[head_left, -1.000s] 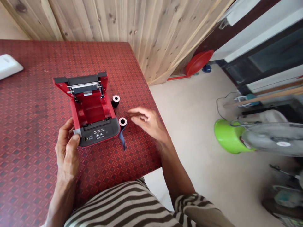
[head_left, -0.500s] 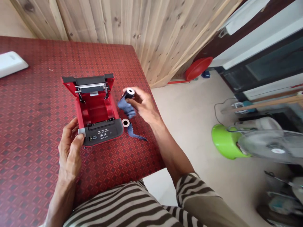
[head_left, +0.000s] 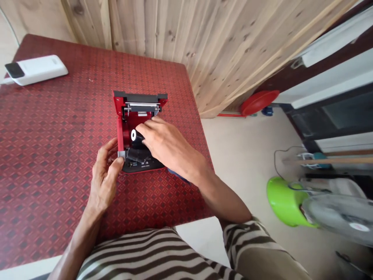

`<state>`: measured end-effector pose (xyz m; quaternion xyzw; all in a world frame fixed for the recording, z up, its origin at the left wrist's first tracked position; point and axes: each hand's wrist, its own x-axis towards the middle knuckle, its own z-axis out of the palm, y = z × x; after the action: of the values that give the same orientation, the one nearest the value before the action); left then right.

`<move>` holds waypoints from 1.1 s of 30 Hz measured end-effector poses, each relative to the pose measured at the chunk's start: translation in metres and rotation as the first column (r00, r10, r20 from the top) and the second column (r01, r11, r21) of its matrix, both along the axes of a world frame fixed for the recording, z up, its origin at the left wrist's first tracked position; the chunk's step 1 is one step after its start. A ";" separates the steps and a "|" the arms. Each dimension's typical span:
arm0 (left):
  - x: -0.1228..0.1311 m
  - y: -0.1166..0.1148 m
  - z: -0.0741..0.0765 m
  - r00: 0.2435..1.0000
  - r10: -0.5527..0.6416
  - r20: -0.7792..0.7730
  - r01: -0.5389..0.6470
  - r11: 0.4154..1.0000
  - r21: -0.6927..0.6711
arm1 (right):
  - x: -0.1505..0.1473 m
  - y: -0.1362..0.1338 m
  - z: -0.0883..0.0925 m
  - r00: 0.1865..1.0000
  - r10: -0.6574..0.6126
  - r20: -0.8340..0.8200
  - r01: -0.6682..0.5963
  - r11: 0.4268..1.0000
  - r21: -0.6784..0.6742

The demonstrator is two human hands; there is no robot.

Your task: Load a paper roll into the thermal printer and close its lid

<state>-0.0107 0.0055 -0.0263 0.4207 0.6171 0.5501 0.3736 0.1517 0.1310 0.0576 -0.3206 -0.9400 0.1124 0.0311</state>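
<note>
A small red and black printer [head_left: 122, 116] stands on the red patterned table [head_left: 52, 128] with its lid tilted open. My right hand [head_left: 166, 146] reaches over the open bay, its fingers closed on a dark ribbon roll [head_left: 136, 137] with a white core, held inside the bay. A dark strip of ribbon [head_left: 136, 154] trails from the roll over the printer's front panel. My left hand [head_left: 105, 175] grips the printer's front left corner, thumb pressed against its grey edge. A second roll seen earlier is hidden behind my right hand.
A white power bank [head_left: 36, 69] lies at the table's far left. A wooden plank wall stands behind the table. On the floor to the right are a green bowl [head_left: 284, 202], a fan [head_left: 340, 216] and a red dish [head_left: 258, 102].
My right hand picked up a ribbon roll from beside the printer and carried it left into the open bay. My left hand stayed on the printer's corner. The camera shifted.
</note>
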 end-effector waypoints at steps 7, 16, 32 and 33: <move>-0.001 -0.002 -0.001 1.000 -0.009 0.014 0.010 0.999 -0.038 | -0.031 0.014 0.001 0.956 -0.021 0.293 0.035 0.998 -0.043; 0.000 0.000 0.006 1.000 -0.003 0.007 0.003 0.998 -0.059 | -0.032 0.021 -0.012 0.974 -0.018 0.227 0.023 1.000 -0.020; -0.021 0.006 0.014 1.000 -0.009 -0.022 0.008 1.000 -0.023 | 0.040 -0.013 -0.011 0.939 0.152 -0.309 -0.176 0.983 -0.052; -0.023 0.013 0.017 0.997 0.004 -0.074 -0.004 1.000 -0.007 | 0.040 -0.014 -0.012 0.934 0.153 -0.323 -0.170 0.985 -0.025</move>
<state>-0.0341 0.0186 -0.0094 0.4381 0.6332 0.5329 0.3510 0.1917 0.1172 0.0452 -0.2204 -0.9425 0.1896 0.1650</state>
